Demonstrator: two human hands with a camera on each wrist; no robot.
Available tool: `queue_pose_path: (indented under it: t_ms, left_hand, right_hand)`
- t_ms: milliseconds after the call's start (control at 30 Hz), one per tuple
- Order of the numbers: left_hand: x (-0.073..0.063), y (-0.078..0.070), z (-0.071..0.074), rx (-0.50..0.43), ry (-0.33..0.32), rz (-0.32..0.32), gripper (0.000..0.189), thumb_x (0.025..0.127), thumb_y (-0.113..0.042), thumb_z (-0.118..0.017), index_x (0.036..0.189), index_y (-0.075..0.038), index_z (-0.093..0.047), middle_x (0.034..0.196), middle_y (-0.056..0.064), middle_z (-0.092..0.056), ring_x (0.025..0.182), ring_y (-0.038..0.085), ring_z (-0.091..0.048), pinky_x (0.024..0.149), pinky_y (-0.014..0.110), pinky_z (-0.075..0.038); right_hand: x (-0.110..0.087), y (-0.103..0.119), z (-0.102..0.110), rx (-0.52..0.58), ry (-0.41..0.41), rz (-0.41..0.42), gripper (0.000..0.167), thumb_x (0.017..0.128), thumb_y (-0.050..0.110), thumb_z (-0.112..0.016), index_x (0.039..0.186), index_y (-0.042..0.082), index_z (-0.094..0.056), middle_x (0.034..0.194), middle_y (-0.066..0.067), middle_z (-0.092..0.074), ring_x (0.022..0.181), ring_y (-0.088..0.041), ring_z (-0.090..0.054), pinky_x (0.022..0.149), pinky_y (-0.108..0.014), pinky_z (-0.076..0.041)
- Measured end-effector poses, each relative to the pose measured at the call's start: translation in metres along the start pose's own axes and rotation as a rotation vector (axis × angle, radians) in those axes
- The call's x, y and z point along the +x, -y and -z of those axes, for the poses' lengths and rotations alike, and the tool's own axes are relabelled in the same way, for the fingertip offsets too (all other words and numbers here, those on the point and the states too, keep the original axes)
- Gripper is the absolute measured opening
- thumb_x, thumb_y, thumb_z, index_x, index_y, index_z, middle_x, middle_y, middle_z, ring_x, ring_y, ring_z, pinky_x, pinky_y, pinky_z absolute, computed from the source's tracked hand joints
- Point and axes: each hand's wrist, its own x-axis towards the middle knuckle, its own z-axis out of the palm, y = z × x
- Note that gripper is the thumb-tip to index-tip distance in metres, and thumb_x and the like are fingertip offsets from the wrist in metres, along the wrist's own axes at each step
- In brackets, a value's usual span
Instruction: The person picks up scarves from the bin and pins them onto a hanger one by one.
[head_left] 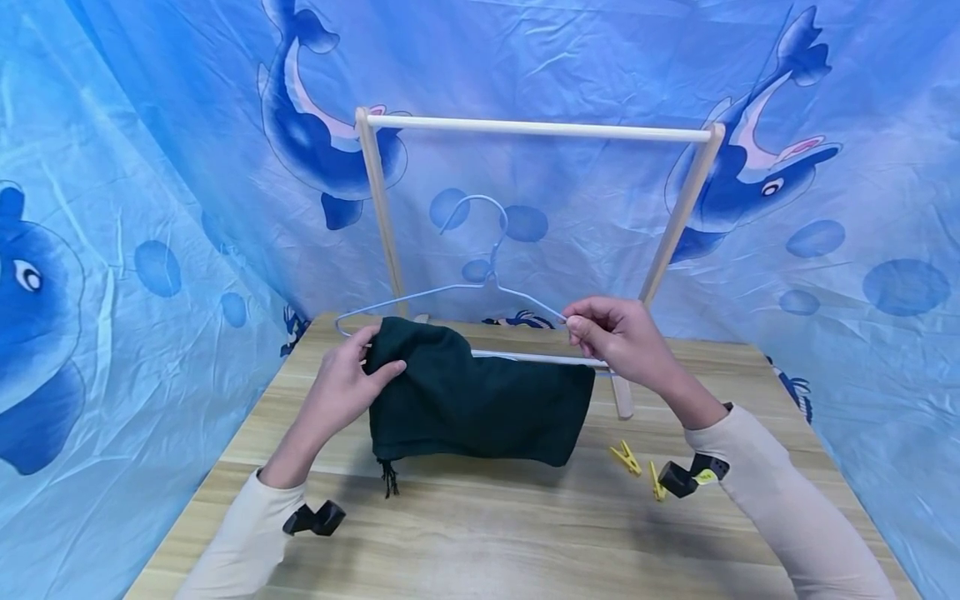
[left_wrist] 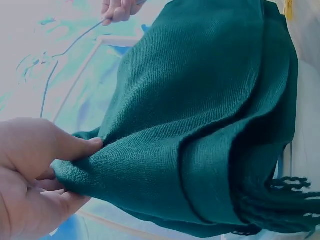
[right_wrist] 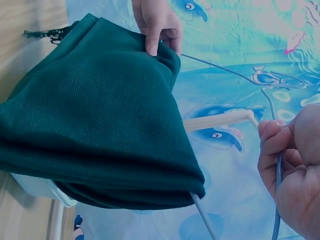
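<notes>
A folded dark green scarf [head_left: 480, 408] with a fringe at its lower left hangs over the lower bar of a light blue wire hanger [head_left: 491, 282]. My left hand [head_left: 341, 387] pinches the scarf's upper left corner between thumb and fingers; the left wrist view shows the cloth [left_wrist: 190, 100] bunched at that pinch. On the other side, my right hand [head_left: 622, 337] grips the hanger's right shoulder, its fingers curled round the wire [right_wrist: 278, 172]. The hanger is held up above the table, hook upward. Most of its lower bar is hidden by the scarf.
Behind the hanger stands a wooden rack [head_left: 540, 127] with a high rail. Two yellow clothespins [head_left: 626, 458] lie on the wooden table [head_left: 480, 542] at the right. A blue dolphin-print curtain [head_left: 600, 50] surrounds the table. Under the scarf, the right wrist view shows part of a white object [right_wrist: 40, 190].
</notes>
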Motion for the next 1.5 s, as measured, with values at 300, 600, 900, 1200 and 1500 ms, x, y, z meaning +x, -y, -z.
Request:
queue_pose_path:
  t_ms: [300, 600, 900, 1200, 1500]
  left_hand:
    - [0.001, 0.0, 0.002, -0.002, -0.136, -0.073, 0.045, 0.091, -0.007, -0.078, 0.132, 0.001, -0.064, 0.126, 0.023, -0.066, 0.11, 0.04, -0.067, 0.09, 0.053, -0.056]
    - [0.003, -0.001, 0.003, 0.052, -0.205, -0.091, 0.053, 0.087, -0.014, -0.084, 0.133, 0.003, -0.063, 0.124, 0.023, -0.065, 0.1, 0.04, -0.069, 0.083, 0.054, -0.058]
    - [0.002, 0.01, 0.0, 0.145, -0.259, -0.15, 0.059, 0.081, -0.017, -0.088, 0.13, 0.005, -0.063, 0.111, 0.022, -0.062, 0.093, 0.038, -0.07, 0.078, 0.052, -0.06]
    - [0.003, 0.016, -0.004, 0.277, -0.38, -0.31, 0.06, 0.074, -0.022, -0.093, 0.125, 0.001, -0.069, 0.105, 0.018, -0.063, 0.084, 0.031, -0.064, 0.066, 0.04, -0.051]
    - [0.01, 0.01, -0.01, 0.277, -0.275, -0.54, 0.061, 0.07, -0.026, -0.095, 0.121, -0.001, -0.072, 0.123, 0.019, -0.066, 0.114, 0.04, -0.055, 0.094, 0.054, -0.04]
  right_hand:
    - [0.0, 0.003, 0.001, -0.007, 0.009, -0.013, 0.012, 0.099, -0.006, -0.06, 0.101, -0.006, -0.071, 0.074, -0.015, -0.062, 0.057, -0.014, -0.054, 0.05, -0.022, -0.047]
    - [0.0, 0.005, 0.003, -0.008, -0.021, -0.005, 0.014, 0.1, -0.006, -0.058, 0.1, -0.006, -0.072, 0.074, -0.017, -0.062, 0.056, -0.014, -0.054, 0.05, -0.022, -0.048]
    - [0.001, 0.007, 0.003, -0.007, -0.024, -0.005, 0.014, 0.101, -0.006, -0.058, 0.1, -0.007, -0.072, 0.074, -0.001, -0.063, 0.057, -0.013, -0.054, 0.051, -0.022, -0.048]
    - [0.002, 0.007, 0.002, -0.008, -0.051, -0.033, 0.015, 0.101, -0.005, -0.058, 0.101, -0.008, -0.072, 0.075, -0.014, -0.064, 0.057, -0.013, -0.055, 0.051, -0.021, -0.049]
    - [0.002, 0.007, 0.003, -0.003, -0.058, -0.049, 0.014, 0.101, -0.005, -0.058, 0.101, -0.008, -0.072, 0.075, -0.016, -0.064, 0.058, -0.014, -0.055, 0.051, -0.021, -0.048]
